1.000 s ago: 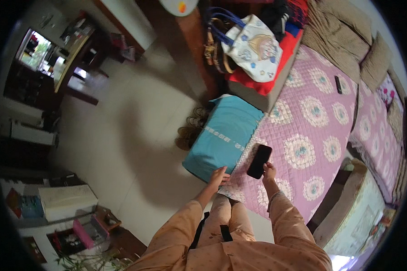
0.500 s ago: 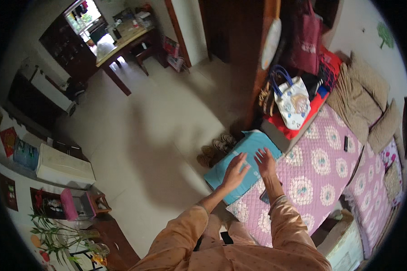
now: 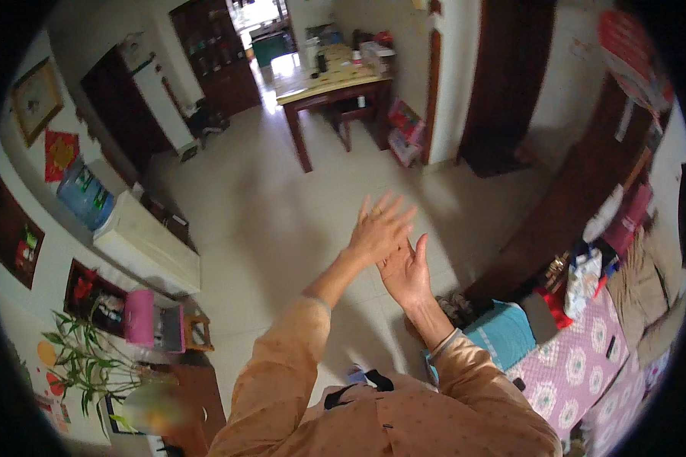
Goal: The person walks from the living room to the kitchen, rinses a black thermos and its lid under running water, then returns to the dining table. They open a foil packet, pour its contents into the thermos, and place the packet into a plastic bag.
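Both hands are raised in front of me over the tiled floor point(image 3: 274, 266), and neither holds anything. My left hand point(image 3: 379, 231) has its fingers spread, slightly blurred, and crosses above the right one. Just below it, my right hand point(image 3: 406, 273) shows its palm, with the thumb standing apart; the left hand partly hides its fingers. The two hands meet or overlap, though I cannot tell how firmly they touch. A teal folded cover point(image 3: 503, 335) lies beyond my right forearm, beside a pink flowered quilt point(image 3: 572, 373).
A wooden table point(image 3: 331, 84) with several items stands at the far side. To the left are a white cabinet point(image 3: 149, 244) bearing a blue water bottle point(image 3: 85, 194), a pink box point(image 3: 151, 320) and a leafy plant point(image 3: 91, 358). Bags point(image 3: 585, 278) sit at the right.
The view has turned left and lifted, so the quilt and bags now sit farther right and lower. My hands have come together from being apart over the teal cover.
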Demonstrator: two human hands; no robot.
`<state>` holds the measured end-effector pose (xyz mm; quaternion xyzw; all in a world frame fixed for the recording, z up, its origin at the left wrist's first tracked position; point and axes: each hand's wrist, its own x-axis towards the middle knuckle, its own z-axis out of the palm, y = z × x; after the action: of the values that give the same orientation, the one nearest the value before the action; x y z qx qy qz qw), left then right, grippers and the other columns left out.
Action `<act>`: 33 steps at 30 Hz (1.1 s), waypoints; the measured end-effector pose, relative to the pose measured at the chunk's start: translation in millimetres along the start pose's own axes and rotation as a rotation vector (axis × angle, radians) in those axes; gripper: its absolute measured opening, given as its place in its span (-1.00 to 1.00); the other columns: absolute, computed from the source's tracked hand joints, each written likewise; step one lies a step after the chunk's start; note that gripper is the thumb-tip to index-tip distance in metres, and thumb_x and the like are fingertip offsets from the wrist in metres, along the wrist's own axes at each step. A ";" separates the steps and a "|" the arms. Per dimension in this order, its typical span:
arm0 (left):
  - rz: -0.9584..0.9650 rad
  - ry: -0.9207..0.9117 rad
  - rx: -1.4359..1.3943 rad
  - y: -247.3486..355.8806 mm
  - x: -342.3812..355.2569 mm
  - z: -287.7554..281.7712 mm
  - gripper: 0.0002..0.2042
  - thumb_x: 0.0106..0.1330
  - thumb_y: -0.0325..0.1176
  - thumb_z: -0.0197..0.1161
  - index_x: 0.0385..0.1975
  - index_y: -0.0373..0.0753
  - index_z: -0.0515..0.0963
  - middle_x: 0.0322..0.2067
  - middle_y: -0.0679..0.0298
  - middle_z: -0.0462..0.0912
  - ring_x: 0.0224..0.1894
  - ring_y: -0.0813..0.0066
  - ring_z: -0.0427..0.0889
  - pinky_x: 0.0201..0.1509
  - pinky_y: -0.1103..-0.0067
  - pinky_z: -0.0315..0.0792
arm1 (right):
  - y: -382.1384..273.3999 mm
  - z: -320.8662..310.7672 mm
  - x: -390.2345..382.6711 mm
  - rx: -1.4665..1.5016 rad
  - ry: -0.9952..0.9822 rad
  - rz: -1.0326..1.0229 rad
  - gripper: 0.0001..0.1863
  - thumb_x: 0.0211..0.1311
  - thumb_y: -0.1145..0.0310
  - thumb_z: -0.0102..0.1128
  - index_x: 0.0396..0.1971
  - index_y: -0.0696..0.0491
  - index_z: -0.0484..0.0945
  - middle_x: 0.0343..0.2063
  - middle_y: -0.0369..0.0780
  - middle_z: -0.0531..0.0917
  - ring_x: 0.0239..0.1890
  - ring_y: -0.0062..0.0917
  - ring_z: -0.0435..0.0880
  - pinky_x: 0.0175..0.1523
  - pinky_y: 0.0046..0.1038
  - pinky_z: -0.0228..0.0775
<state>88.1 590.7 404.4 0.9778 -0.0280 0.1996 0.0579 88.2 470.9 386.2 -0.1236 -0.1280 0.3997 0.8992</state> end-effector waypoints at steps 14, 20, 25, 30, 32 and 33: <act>-0.525 -0.051 0.372 -395.2 119.6 9.3 -0.74 0.22 -0.25 0.04 -0.19 -0.10 0.61 -0.14 0.12 0.58 0.13 0.11 0.41 0.24 -0.02 0.01 | 132.7 47.2 281.1 -0.979 -0.235 0.237 -0.68 0.17 0.42 0.20 -0.10 0.15 0.39 -0.21 -0.27 0.54 -0.10 -0.58 0.47 0.02 -0.49 0.30; -0.550 -0.115 0.255 -534.4 169.2 8.1 -0.77 0.18 -0.24 0.04 -0.34 -0.13 0.63 -0.30 0.16 0.64 -0.09 0.16 0.57 0.12 0.09 0.25 | 171.7 47.1 432.9 -0.955 -0.205 0.417 -0.68 0.15 0.25 0.27 -0.22 0.14 0.45 -0.30 -0.27 0.55 -0.20 -0.61 0.51 -0.07 -0.52 0.37; -0.537 -0.216 0.408 -653.3 191.5 16.9 -0.76 0.18 -0.25 0.01 -0.34 -0.16 0.61 -0.27 0.10 0.63 -0.20 0.11 0.60 0.03 0.20 0.32 | 210.8 51.0 521.8 -0.966 -0.413 0.255 -0.70 0.14 0.25 0.26 -0.29 0.16 0.46 -0.47 -0.25 0.56 -0.39 -0.62 0.49 -0.22 -0.51 0.38; -0.720 0.138 -0.173 -784.4 209.1 36.5 -0.72 0.28 -0.23 -0.05 -0.19 -0.19 0.56 -0.26 0.15 0.63 -0.21 0.21 0.60 -0.11 0.37 0.43 | 259.9 48.0 610.6 -1.160 -0.714 0.301 -0.74 0.17 0.25 0.21 -0.32 0.13 0.46 -0.52 -0.20 0.54 -0.46 -0.62 0.43 -0.29 -0.49 0.36; -0.996 0.663 -1.231 -846.1 217.4 26.6 -0.72 0.32 -0.24 -0.07 -0.12 -0.18 0.52 -0.23 0.14 0.63 -0.19 0.27 0.60 -0.12 0.46 0.43 | 289.9 43.6 653.4 -1.239 -0.843 0.540 -0.75 0.19 0.24 0.19 -0.31 0.12 0.46 -0.52 -0.18 0.54 -0.46 -0.62 0.42 -0.28 -0.49 0.35; -0.923 0.769 -1.359 -874.2 219.4 18.2 -0.72 0.33 -0.24 -0.06 -0.11 -0.19 0.51 -0.23 0.14 0.63 -0.20 0.30 0.60 -0.13 0.50 0.42 | 302.3 36.4 680.6 -1.156 -0.878 0.665 -0.74 0.23 0.23 0.14 -0.27 0.12 0.47 -0.45 -0.23 0.57 -0.37 -0.65 0.48 -0.19 -0.51 0.38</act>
<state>364.9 1448.5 384.9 0.5126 0.2762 0.4098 0.7021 309.4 1182.5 411.6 -0.4333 -0.6140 0.5293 0.3938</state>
